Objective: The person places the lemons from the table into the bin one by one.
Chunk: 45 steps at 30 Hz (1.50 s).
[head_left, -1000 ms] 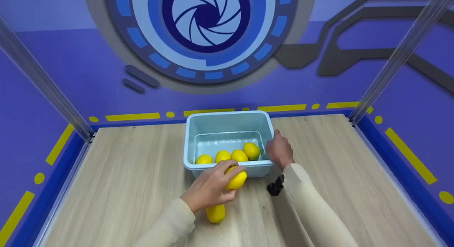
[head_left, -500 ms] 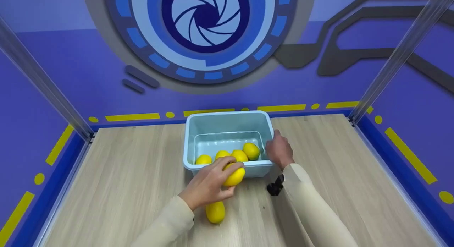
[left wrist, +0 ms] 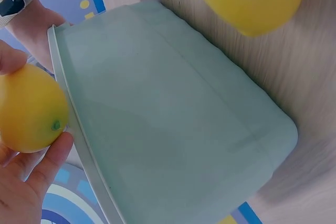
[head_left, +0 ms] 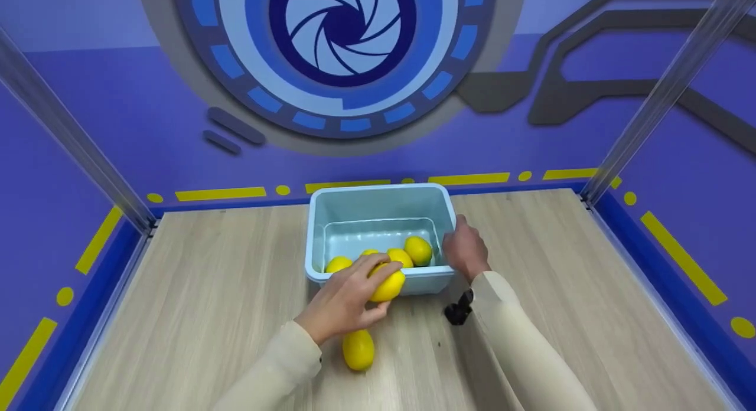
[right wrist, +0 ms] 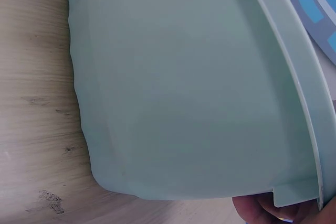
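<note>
My left hand (head_left: 342, 302) grips a yellow lemon (head_left: 390, 286) at the front rim of a pale blue plastic bin (head_left: 378, 204). In the left wrist view, thumb and fingers pinch that lemon (left wrist: 29, 111) right beside the rim. Several lemons (head_left: 418, 251) lie inside the bin along its front side, partly covered by the left hand. At the bin's right side my right hand (head_left: 466, 250) holds the rim, its fingers (right wrist: 252, 209) curled under the edge in the right wrist view. One lemon (head_left: 358, 351) rests on the table below the left hand.
The bin stands on a wood-grain table (head_left: 236, 293) near the purple back wall (head_left: 118, 127). Purple side panels with clear corner posts enclose the table left and right. A black wrist camera (head_left: 459, 309) hangs under the right sleeve.
My left hand has moved slightly up and forward with the lemon, closer over the front rim. More of the lemon on the table now shows. The right hand and bin have stayed still.
</note>
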Available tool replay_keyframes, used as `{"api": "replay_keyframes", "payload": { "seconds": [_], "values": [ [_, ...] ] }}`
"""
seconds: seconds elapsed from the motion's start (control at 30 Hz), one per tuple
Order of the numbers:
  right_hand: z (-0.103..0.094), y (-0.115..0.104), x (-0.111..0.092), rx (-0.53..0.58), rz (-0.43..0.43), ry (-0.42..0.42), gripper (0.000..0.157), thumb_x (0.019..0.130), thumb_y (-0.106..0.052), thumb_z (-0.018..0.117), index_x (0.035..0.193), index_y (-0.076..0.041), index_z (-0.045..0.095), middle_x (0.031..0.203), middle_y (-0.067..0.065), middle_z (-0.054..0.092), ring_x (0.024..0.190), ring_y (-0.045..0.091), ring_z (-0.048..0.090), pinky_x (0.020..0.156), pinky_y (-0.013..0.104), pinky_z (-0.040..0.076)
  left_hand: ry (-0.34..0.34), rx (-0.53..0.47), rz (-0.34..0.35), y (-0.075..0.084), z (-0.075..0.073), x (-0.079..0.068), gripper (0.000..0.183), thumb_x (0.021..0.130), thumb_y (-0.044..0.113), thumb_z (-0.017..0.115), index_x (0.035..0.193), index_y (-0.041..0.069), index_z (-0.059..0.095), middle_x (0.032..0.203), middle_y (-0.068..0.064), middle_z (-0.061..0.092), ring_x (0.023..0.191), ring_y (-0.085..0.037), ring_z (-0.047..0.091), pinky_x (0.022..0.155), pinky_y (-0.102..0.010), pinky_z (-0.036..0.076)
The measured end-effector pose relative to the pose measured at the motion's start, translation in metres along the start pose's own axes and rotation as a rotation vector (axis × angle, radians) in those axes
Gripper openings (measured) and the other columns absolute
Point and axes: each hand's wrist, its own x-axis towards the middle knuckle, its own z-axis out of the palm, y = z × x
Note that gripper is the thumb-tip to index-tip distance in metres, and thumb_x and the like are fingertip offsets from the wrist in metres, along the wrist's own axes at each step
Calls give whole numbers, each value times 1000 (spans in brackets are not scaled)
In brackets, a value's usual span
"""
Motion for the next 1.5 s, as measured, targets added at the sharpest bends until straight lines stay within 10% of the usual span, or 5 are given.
{"api": "replay_keyframes", "payload": {
  "seconds": [1.5],
  "values": [
    [0,0,0,12,-5,8,48,101,-17,37,147,-8,28,143,16,48,126,31,51,110,51,38,32,17,-59,-13,-12,11,56,91,31,63,142,22,43,137,-2,49,119,-16,54,99,-32,51]
  ]
}}
